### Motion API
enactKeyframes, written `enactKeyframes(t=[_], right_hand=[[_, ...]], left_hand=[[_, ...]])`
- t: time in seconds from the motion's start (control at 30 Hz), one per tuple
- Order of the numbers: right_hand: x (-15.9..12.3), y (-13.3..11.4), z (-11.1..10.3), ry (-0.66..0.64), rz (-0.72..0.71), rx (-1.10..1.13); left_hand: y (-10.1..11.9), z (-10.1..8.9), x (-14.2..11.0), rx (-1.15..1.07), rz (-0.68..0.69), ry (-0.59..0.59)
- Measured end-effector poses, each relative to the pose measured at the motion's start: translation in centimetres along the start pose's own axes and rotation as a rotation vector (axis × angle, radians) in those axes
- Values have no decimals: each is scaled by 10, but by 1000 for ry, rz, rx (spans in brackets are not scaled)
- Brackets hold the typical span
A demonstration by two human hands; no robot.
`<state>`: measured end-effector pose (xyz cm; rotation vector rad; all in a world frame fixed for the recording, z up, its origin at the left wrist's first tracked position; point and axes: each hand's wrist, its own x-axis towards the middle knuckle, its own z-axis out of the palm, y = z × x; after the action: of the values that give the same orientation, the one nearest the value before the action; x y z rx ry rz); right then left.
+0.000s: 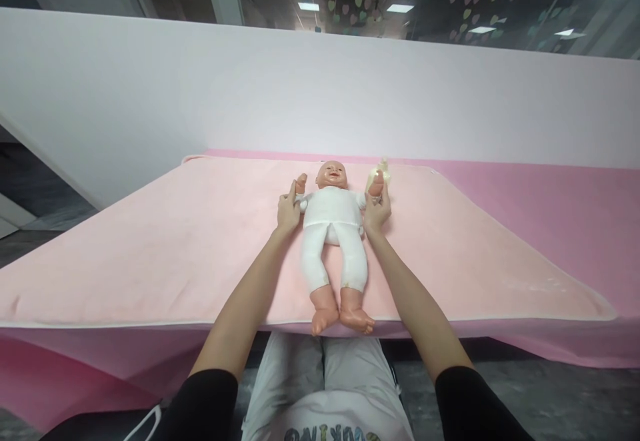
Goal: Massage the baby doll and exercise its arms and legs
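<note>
A baby doll [332,208] with a white cloth body lies on its back, head away from me and bare feet at the table's front edge. My left hand [289,209] is closed around the doll's forearm on the left, whose small hand sticks out above my fingers. On the other side, my right hand [377,210] grips the doll's other forearm near the wrist. Behind that doll hand stands a pale yellow, translucent bottle [384,166], partly hidden. Whether my right fingers touch the bottle, I cannot tell.
Under the doll spreads a light pink blanket [200,248] with a white edge, over a darker pink tablecloth [575,228]. A white partition [320,94] rises behind the table. Dark glass with heart-shaped decorations [357,1] is beyond it.
</note>
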<state>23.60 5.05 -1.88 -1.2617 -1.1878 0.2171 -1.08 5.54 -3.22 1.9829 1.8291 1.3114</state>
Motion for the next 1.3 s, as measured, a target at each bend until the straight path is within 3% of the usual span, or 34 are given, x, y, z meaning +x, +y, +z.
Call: enactKeyframes(t=[0.07, 0.2, 0.3, 0.6, 1.3], right_hand=[[-2, 0, -1, -62, -23, -93], [-5, 0, -4, -326, -149, -299], [-5, -3, -5, -399, -206, -369], [-4, -11, -7, -442, -276, -395], [-3, -11, -9, -463, -258, -409]], left_hand=[[8, -1, -1, 130, 41, -59], [25, 0, -4, 375, 224, -138], [31, -2, -6, 457, 270, -155], [28, -2, -5, 483, 317, -140], [28, -4, -7, 459, 314, -144]])
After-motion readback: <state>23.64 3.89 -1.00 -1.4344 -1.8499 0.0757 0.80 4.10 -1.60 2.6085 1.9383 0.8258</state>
